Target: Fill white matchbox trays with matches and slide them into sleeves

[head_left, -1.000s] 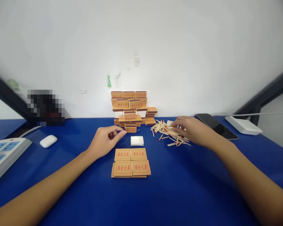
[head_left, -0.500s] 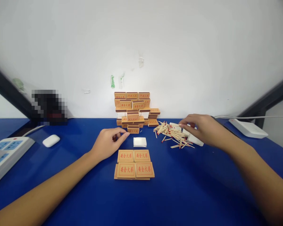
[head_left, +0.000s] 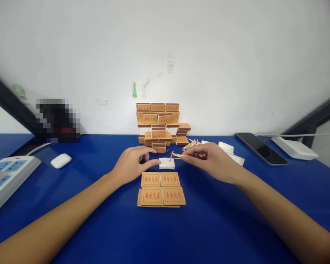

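Observation:
A small white inner matchbox tray (head_left: 167,163) lies on the blue table. My left hand (head_left: 134,163) rests at its left side, the thumb tip at the tray's edge and the forefinger apart from the thumb, with nothing gripped. Between thumb and forefinger, my right hand (head_left: 209,159) pinches a few wooden matches (head_left: 177,156). Their red heads point left over the tray's right half. Partly hidden behind that hand is a pile of loose matches (head_left: 191,144). Nearer to me lie several flat orange matchbox sleeves (head_left: 151,196), laid in two rows.
Orange matchboxes (head_left: 158,107) stand stacked against the white wall. More white trays (head_left: 226,147) lie behind my right hand. Farther right are a dark phone (head_left: 261,148) and a white device (head_left: 295,148). A white earbud case (head_left: 61,160) and a power strip (head_left: 16,176) are at left.
My right hand has moved left from the match pile to the tray, carrying matches. My left thumb has come to the tray's left edge. The view has shifted slightly, showing more of the phone.

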A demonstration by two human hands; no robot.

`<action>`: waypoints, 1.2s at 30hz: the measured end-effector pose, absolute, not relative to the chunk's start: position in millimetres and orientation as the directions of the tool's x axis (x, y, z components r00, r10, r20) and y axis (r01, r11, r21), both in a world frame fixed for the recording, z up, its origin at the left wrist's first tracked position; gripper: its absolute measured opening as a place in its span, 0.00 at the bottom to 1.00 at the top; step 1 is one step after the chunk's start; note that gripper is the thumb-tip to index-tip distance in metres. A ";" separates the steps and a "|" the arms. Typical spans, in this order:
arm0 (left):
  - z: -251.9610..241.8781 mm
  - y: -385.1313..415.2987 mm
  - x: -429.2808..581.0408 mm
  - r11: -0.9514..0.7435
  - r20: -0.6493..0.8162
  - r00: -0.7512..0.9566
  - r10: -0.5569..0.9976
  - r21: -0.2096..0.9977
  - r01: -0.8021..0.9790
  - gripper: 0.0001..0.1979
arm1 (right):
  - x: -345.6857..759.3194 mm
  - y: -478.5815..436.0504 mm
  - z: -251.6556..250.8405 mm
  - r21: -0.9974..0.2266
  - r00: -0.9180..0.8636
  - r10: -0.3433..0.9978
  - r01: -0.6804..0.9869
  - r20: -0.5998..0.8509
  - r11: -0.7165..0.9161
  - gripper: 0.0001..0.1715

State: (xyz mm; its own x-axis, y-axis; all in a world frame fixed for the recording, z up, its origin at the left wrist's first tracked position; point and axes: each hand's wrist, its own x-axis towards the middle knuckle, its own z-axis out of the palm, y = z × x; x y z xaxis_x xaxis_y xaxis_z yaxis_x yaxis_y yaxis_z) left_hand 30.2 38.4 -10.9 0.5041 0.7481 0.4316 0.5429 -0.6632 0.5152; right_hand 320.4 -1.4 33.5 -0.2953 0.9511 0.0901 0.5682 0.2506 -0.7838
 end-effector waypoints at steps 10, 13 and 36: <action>-5.7 36.5 39.6 -0.709 0.516 0.493 0.701 0.585 0.395 0.14 | 301.2 0.4 30.4 -0.807 -0.315 0.941 0.520 0.122 0.279 0.18; -1.7 32.8 46.4 -0.684 0.505 0.481 0.717 0.644 0.343 0.10 | 296.9 -0.9 27.9 -0.806 -0.322 0.937 0.515 0.132 0.291 0.18; -10.5 39.0 37.1 -0.701 0.605 0.362 0.709 0.552 0.452 0.05 | 289.7 -0.5 12.7 -0.668 -0.311 0.934 0.660 0.176 0.345 0.12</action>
